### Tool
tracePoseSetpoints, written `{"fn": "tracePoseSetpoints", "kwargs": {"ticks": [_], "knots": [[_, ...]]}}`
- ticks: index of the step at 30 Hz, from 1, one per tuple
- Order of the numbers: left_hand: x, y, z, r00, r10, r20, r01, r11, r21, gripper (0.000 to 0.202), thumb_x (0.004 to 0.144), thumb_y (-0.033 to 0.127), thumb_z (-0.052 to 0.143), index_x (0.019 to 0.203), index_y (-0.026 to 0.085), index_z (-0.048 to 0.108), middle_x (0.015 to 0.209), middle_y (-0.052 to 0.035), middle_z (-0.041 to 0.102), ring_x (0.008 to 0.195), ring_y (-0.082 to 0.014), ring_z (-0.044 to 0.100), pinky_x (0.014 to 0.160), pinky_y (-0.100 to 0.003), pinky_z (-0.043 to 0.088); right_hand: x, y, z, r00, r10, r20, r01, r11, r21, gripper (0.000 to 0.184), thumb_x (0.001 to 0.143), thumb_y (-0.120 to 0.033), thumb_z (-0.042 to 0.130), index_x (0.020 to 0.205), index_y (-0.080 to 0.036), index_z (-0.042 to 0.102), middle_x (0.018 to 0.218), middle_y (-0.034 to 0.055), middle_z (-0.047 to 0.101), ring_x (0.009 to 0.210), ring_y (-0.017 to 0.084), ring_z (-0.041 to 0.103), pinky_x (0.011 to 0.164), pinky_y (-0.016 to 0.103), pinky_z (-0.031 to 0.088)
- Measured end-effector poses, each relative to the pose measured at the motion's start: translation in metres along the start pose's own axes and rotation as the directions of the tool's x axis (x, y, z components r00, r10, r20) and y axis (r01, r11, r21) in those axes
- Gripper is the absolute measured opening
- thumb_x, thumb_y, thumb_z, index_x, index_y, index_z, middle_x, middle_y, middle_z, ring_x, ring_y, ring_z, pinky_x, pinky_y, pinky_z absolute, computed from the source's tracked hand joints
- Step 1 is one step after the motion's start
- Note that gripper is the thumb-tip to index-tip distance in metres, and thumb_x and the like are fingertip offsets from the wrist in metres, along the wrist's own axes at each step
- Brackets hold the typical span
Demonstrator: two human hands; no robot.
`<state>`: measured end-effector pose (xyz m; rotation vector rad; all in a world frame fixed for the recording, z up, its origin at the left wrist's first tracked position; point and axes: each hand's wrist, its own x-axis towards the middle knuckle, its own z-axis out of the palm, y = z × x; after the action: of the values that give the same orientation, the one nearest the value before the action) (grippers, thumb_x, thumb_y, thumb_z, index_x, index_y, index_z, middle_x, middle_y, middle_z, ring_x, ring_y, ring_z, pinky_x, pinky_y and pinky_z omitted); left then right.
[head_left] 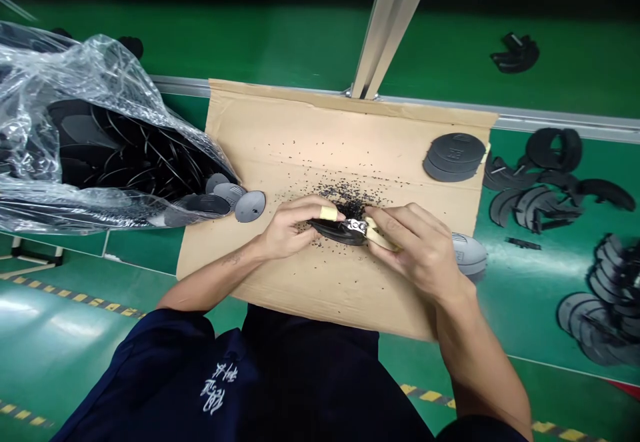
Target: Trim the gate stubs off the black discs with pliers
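My left hand (289, 227) is closed round the left side of a black round plastic part (336, 231), held edge-on just above a sheet of brown cardboard (320, 129). A tan tape band wraps one finger of that hand. My right hand (419, 247) is closed on a small tool with a metal tip (358, 226) and a pale handle, and the tip touches the part's rim. Several black shavings (345, 195) lie scattered on the cardboard just beyond my hands.
A clear plastic bag (75, 129) full of black round parts lies at the left, with grey discs (249, 205) spilling from it. A stack of dark discs (454, 157) sits at the cardboard's right corner. Black curved offcuts (540, 192) litter the green surface at right. A metal post (387, 22) rises behind.
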<state>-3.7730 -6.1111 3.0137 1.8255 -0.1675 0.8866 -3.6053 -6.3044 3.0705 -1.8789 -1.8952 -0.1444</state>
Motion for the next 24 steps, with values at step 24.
{"fn": "tracePoseSetpoints", "kwargs": {"ticks": [24], "knots": [[-0.002,0.0,0.004,1.0,0.021,-0.018,-0.021,1.0,-0.015,0.025,0.097,0.014,0.068,0.119,0.019,0.076,0.105,-0.0082,0.077,0.096,-0.0134,0.074,0.083,-0.025,0.062,0.003,-0.009,0.0,0.999,-0.032,-0.006,0.031,0.99,-0.14,0.025,0.102,-0.024,0.061,0.125,-0.014,0.064,0.092,0.0091,0.073,0.078,0.021,0.063,0.068,0.034,0.05]]}}
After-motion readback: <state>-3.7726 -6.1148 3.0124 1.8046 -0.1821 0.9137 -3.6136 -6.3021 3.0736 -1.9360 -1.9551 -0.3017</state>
